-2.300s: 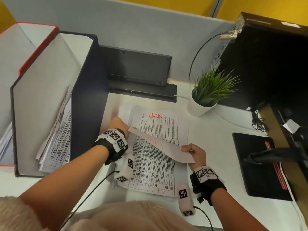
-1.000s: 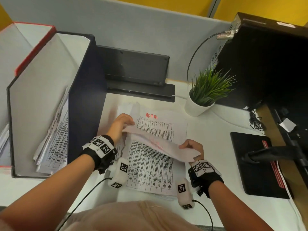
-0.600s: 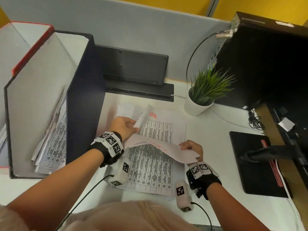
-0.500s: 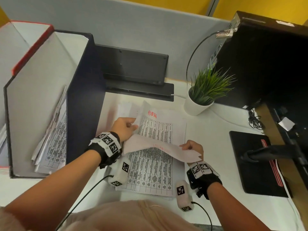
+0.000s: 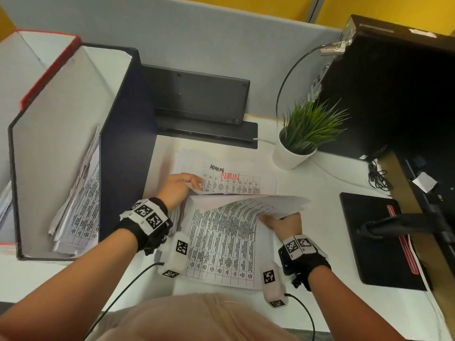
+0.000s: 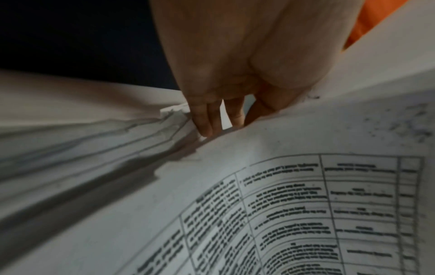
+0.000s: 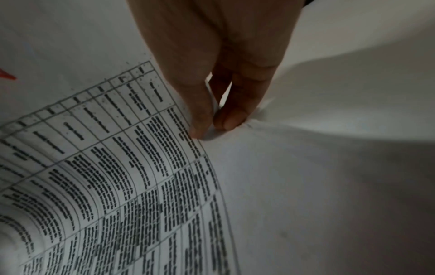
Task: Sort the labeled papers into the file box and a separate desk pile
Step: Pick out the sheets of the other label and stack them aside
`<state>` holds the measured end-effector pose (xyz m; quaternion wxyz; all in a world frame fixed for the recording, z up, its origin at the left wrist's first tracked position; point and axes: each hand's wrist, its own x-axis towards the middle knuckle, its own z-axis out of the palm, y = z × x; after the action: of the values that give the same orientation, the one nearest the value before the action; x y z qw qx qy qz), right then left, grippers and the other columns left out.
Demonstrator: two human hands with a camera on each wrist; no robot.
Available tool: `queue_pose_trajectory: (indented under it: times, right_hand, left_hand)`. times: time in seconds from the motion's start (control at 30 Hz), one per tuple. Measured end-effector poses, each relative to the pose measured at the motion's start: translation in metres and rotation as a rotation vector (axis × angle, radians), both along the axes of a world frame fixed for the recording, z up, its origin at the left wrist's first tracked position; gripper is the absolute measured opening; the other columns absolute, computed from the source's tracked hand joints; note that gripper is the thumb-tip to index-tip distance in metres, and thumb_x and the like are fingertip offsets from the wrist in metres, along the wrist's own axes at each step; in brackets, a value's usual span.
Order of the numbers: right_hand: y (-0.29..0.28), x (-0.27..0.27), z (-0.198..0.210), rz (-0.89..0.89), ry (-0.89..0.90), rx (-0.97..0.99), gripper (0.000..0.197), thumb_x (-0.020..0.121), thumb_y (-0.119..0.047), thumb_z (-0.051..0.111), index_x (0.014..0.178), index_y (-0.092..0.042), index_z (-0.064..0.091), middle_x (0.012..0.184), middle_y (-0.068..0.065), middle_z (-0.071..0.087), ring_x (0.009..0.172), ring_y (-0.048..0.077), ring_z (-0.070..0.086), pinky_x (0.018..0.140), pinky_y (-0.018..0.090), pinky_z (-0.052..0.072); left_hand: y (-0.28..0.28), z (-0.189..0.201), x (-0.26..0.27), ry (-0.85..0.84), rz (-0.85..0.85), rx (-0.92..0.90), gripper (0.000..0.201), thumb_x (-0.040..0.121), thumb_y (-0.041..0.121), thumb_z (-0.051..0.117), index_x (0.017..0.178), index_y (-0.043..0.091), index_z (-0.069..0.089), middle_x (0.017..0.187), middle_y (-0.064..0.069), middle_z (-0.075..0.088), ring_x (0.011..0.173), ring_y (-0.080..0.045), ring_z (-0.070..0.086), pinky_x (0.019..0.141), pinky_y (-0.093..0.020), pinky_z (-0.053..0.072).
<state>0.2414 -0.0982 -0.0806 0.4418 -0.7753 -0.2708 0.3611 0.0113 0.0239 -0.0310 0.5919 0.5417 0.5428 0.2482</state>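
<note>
A stack of printed table sheets [image 5: 231, 185] lies on the white desk, with "ADMIN" written at its top in red and in black. Its top sheets [image 5: 221, 232] are lifted and bent towards me. My left hand [image 5: 179, 190] holds them at the upper left corner, fingers under the edge [image 6: 207, 122]. My right hand [image 5: 280, 221] pinches their right edge between thumb and forefinger [image 7: 212, 128]. The dark blue file box [image 5: 123, 143] stands at the left, with several sheets [image 5: 81, 205] leaning inside it.
A potted plant [image 5: 302, 134] stands just beyond the stack on the right. A black device [image 5: 197, 97] leans on the grey partition behind. A monitor [image 5: 394, 94] and its black base [image 5: 379, 242] fill the right side. A red-edged box [image 5: 49, 60] stands left of the file box.
My left hand took another sheet's corner and folded it back with the first. More sheets are now raised, a second ADMIN label in black shows, and my right hand has slid right along their edge.
</note>
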Motion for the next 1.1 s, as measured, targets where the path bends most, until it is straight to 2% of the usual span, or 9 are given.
queue_pose_trajectory:
  times: [0.13,0.27,0.4,0.57,0.67,0.8,0.9,0.97,1.1]
  right_hand:
    - [0.000,0.001,-0.002,0.073,-0.033,-0.107,0.015,0.072,-0.007,0.077,0.080,-0.014,0.066,0.077,-0.001,0.062,0.073,0.013,0.055,0.065,0.015,0.045]
    - [-0.003,0.003,-0.003,0.047,0.009,-0.088,0.038,0.077,0.015,0.056,0.056,-0.016,0.054,0.057,-0.002,0.049,0.053,0.011,0.044,0.041,0.003,0.035]
    - [-0.005,-0.003,-0.002,-0.012,0.083,0.029,0.030,0.068,0.022,0.053,0.055,-0.005,0.054,0.060,0.007,0.048,0.056,0.017,0.044,0.045,0.010,0.040]
    - [-0.004,-0.006,-0.007,-0.011,-0.043,0.020,0.026,0.071,0.013,0.064,0.060,-0.009,0.056,0.079,0.012,0.058,0.067,0.017,0.050,0.052,0.005,0.038]
    - [-0.004,-0.006,-0.006,-0.030,-0.034,0.047,0.027,0.071,0.015,0.064,0.061,-0.009,0.056,0.079,0.012,0.059,0.065,0.017,0.052,0.049,0.003,0.040]
    - [-0.003,-0.002,-0.006,-0.057,-0.032,0.022,0.028,0.075,0.011,0.062,0.058,-0.010,0.053,0.071,0.008,0.062,0.075,0.021,0.057,0.056,0.019,0.043]
    - [0.001,-0.002,-0.003,-0.103,-0.031,-0.059,0.018,0.074,-0.014,0.076,0.079,-0.014,0.059,0.083,0.002,0.059,0.083,0.018,0.057,0.064,0.017,0.040]
    - [0.001,-0.005,-0.003,-0.126,-0.018,-0.019,0.039,0.066,-0.009,0.082,0.100,-0.004,0.065,0.099,0.008,0.066,0.096,0.020,0.062,0.079,0.019,0.044]
    - [-0.002,-0.009,0.003,-0.164,0.063,0.043,0.052,0.062,0.005,0.080,0.109,0.000,0.059,0.106,0.014,0.067,0.098,0.025,0.064,0.084,0.030,0.051]
  left_hand:
    - [0.004,0.003,-0.001,-0.001,0.013,-0.052,0.025,0.082,-0.011,0.042,0.079,0.003,0.063,0.116,-0.007,0.058,0.113,-0.023,0.048,0.086,-0.026,0.040]
    - [0.011,0.001,0.002,0.013,0.158,-0.192,0.031,0.094,0.016,0.038,0.112,0.007,0.061,0.115,-0.010,0.055,0.102,-0.028,0.054,0.089,-0.035,0.041]
    - [0.017,-0.001,-0.001,0.129,0.216,-0.310,0.029,0.091,0.023,0.056,0.111,0.002,0.059,0.100,-0.013,0.064,0.081,-0.026,0.062,0.075,-0.034,0.052]
    - [0.010,-0.011,0.004,0.414,0.063,-0.117,0.023,0.068,0.020,0.082,0.081,0.014,0.064,0.084,-0.001,0.064,0.080,-0.018,0.060,0.076,-0.027,0.051]
    - [0.004,-0.014,0.010,0.422,0.027,-0.027,0.030,0.077,0.013,0.074,0.105,0.008,0.065,0.103,-0.009,0.066,0.086,-0.019,0.058,0.083,-0.026,0.047]
    - [0.002,-0.012,0.008,0.341,0.029,-0.038,0.042,0.087,0.009,0.061,0.128,0.001,0.053,0.126,-0.018,0.057,0.116,-0.030,0.054,0.105,-0.038,0.040]
    - [-0.002,-0.010,0.004,0.277,0.046,0.031,0.013,0.089,0.007,0.058,0.096,-0.002,0.064,0.093,-0.019,0.064,0.090,-0.029,0.060,0.089,-0.036,0.046]
    - [-0.006,-0.007,0.001,0.208,0.039,0.068,0.017,0.088,0.002,0.055,0.072,0.006,0.058,0.067,-0.007,0.054,0.066,-0.019,0.050,0.072,-0.030,0.042]
    - [-0.009,-0.002,-0.004,0.110,-0.027,0.048,0.026,0.083,-0.015,0.049,0.076,0.004,0.066,0.082,-0.003,0.063,0.075,-0.016,0.054,0.080,-0.033,0.044]
